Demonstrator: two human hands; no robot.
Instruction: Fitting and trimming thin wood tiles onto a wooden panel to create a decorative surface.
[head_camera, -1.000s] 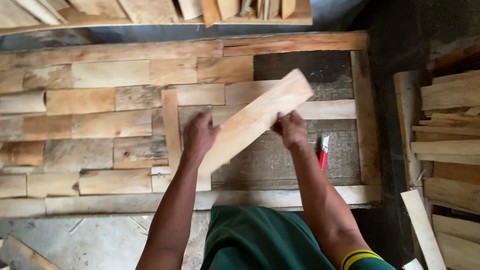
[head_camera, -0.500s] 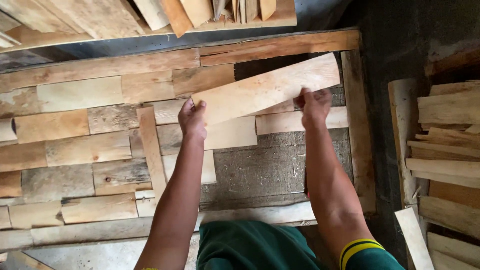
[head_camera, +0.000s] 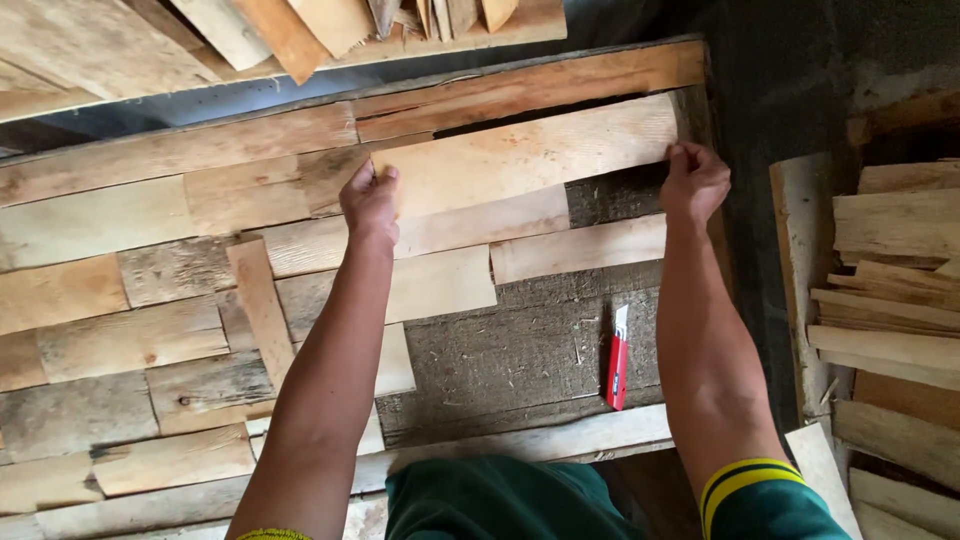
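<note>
**Plank laid flat near the frame's top edge**

A second ago the plank (head_camera: 525, 160) was raised and tilted; now it lies level under the top rail (head_camera: 530, 85). Left hand (head_camera: 370, 200) and right hand (head_camera: 693, 182) fingers grip its ends. A red knife (head_camera: 618, 358) lies below.

The pale wooden board (head_camera: 525, 155) is long, flat and light yellow-brown, with a fine grain. It lies at the far right of the wooden frame, a little tilted, its right end farther away. It rests just under the far rail and partly over other boards, and is held at both ends.
</note>
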